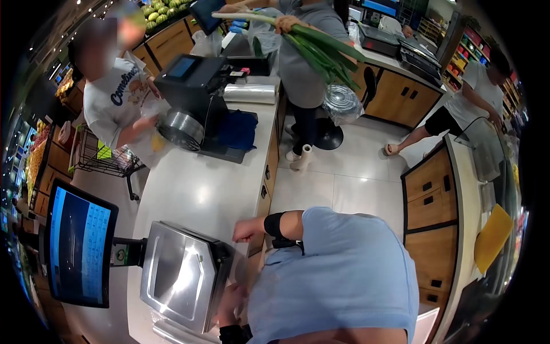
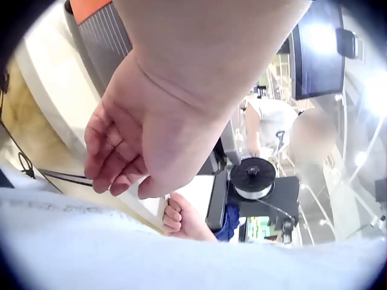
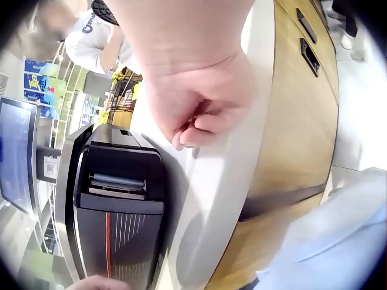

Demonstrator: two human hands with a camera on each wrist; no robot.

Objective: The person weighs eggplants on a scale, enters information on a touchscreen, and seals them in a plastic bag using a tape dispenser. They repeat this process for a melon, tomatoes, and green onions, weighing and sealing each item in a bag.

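Observation:
My right hand (image 1: 246, 230) is curled into a loose fist at the edge of the white counter, beside the scale. In the right wrist view no object shows in that hand (image 3: 196, 118). The left hand (image 1: 232, 301) is low beside the scale's near side. Seen in the left wrist view, its fingers are loosely bent and nothing lies in the palm (image 2: 130, 145). The scale (image 1: 177, 275) has a shiny metal top. Its dark back, with a slot and an orange stripe (image 3: 109, 244), faces me in the right wrist view.
A screen (image 1: 83, 243) stands beyond the scale. Farther along the counter (image 1: 200, 189) are a second dark scale (image 1: 189, 74), a blue cloth (image 1: 238, 129) and a plastic bag roll (image 1: 249, 93). One person holds long leeks (image 1: 326, 51); another stands by a cart (image 1: 106, 152).

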